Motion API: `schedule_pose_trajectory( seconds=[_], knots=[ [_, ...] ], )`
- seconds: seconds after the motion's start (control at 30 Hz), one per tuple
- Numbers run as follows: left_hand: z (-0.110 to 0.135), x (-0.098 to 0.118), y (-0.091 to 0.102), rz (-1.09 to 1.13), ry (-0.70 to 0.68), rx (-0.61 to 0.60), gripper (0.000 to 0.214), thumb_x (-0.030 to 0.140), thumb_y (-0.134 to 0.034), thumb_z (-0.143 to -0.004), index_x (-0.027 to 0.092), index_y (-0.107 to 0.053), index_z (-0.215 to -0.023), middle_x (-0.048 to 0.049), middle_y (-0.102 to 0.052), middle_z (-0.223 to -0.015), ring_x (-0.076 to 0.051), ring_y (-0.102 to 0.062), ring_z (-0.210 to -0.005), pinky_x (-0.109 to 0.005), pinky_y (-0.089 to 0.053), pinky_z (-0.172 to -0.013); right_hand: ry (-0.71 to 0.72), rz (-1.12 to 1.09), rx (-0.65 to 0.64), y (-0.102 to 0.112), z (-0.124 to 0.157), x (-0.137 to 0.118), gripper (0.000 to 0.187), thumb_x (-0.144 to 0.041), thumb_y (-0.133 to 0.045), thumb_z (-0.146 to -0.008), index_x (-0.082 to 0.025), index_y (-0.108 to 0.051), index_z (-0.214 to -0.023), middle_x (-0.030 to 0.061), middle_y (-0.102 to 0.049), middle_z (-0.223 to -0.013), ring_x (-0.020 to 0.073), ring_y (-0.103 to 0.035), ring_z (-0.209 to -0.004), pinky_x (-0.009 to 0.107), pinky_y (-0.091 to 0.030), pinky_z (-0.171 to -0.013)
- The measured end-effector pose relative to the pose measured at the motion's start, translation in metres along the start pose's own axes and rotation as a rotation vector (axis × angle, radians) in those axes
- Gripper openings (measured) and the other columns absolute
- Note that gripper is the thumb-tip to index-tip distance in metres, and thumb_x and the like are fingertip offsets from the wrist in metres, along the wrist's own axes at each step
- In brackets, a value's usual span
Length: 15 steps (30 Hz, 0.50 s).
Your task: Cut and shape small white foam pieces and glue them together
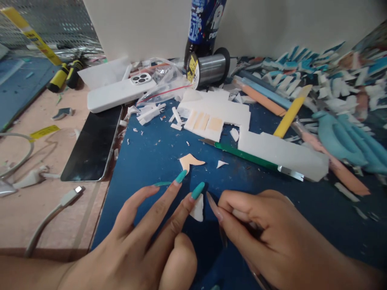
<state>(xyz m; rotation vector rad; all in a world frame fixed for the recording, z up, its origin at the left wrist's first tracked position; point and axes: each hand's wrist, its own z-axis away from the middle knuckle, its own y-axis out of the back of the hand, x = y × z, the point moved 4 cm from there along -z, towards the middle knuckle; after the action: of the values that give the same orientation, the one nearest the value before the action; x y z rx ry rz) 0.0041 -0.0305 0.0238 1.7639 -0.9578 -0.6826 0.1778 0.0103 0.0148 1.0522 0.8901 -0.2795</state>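
Note:
My left hand (154, 237) lies over the blue mat (148, 161), its fingers stretched and spread. One turquoise-nailed fingertip presses beside a small white piece (198, 209), which is partly under that finger. Another fingertip touches the lower edge of a peach-coloured cut piece (190, 160). To the right, my right hand (269, 229) is closed in a pinch. A thin metal tool (223, 237) shows below its fingers; most of it is hidden by the hand, so its kind is unclear. A small white scrap (221, 164) rests beyond the hands.
A green utility knife (248, 155) lies behind, blade out, against white foam sheets (272, 149). Further back are a wire spool (211, 69), a bottle (205, 24), a white phone (121, 94) and heaped scraps (338, 80). A dark phone (92, 147) and cable (57, 213) lie left.

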Motion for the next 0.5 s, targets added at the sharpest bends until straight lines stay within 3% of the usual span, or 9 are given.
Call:
schedule_pose_trajectory(
  seconds=[0.2, 0.37, 0.5],
  knots=[
    [-0.0004, 0.0000, -0.0002, -0.021, 0.002, 0.008, 0.017, 0.017, -0.042, -0.087, 0.014, -0.059, -0.087, -0.0147, -0.059, -0.132, -0.035, -0.044, -0.132, -0.050, -0.025, -0.113, -0.004, -0.015, -0.019, -0.0004, -0.0014, 0.0013, 0.037, -0.024, -0.038, -0.093, -0.021, -0.025, -0.058, -0.0070, -0.031, -0.038, 0.0045, -0.033, -0.031, 0.020, -0.020, -0.034],
    [-0.0011, -0.0001, -0.0005, -0.013, -0.008, 0.017, 0.023, 0.035, -0.047, -0.089, 0.015, -0.058, -0.085, -0.0177, -0.058, -0.132, -0.037, -0.043, -0.132, -0.051, -0.023, -0.114, -0.022, -0.026, -0.025, -0.0001, -0.0010, 0.0005, 0.036, -0.024, -0.037, -0.093, -0.021, -0.025, -0.058, -0.0066, -0.031, -0.039, 0.0047, -0.032, -0.032, 0.020, -0.019, -0.034],
    [-0.0030, 0.0001, -0.0020, -0.017, -0.021, 0.005, 0.016, 0.026, -0.045, -0.087, 0.015, -0.056, -0.085, -0.0187, -0.058, -0.132, -0.038, -0.043, -0.131, -0.052, -0.022, -0.113, -0.029, -0.026, -0.029, -0.0001, 0.0005, 0.0014, 0.036, -0.025, -0.038, -0.092, -0.021, -0.026, -0.058, -0.0068, -0.031, -0.039, 0.0047, -0.032, -0.032, 0.020, -0.019, -0.034]
  ],
)
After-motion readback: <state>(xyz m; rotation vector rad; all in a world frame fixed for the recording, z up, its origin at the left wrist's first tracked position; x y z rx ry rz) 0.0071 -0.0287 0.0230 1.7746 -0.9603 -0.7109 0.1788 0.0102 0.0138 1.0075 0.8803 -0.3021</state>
